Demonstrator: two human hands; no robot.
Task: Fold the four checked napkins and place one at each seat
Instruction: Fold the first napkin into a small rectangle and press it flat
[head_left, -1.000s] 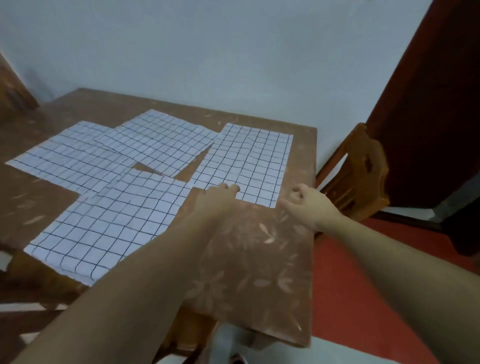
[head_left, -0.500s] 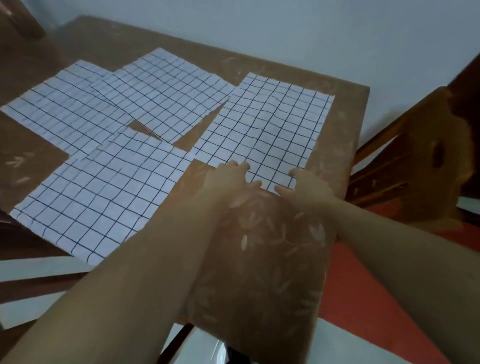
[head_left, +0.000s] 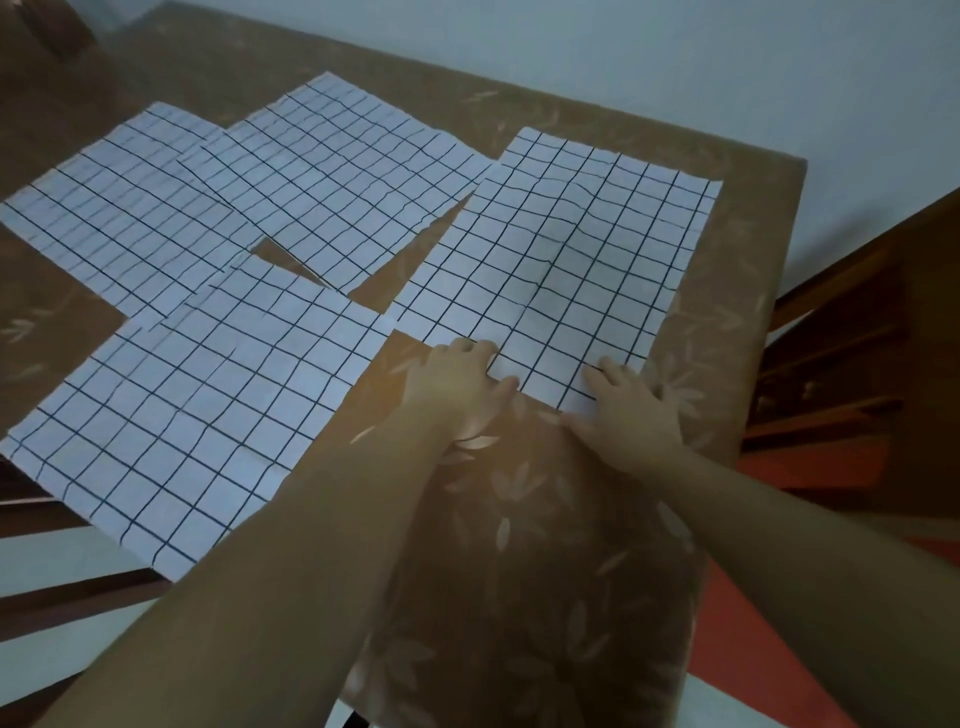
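Note:
Several white napkins with a dark check lie flat and unfolded on the brown leaf-patterned tablecloth (head_left: 545, 545). The right napkin (head_left: 566, 260) lies nearest the right table edge. My left hand (head_left: 457, 384) pinches its near left corner, thumb under the edge. My right hand (head_left: 623, 410) grips its near right corner. The near-left napkin (head_left: 208, 405) overhangs the table's left edge. The far-middle napkin (head_left: 332, 176) overlaps the far-left napkin (head_left: 119, 208).
A wooden chair (head_left: 852, 353) stands against the table's right side, over a red floor (head_left: 769, 623). A pale wall runs behind the table. Dark wooden chair rails (head_left: 62, 597) show below the left edge.
Both hands have come together onto the near edge of the right napkin and taken hold of its corners. The camera has moved closer and tilted down.

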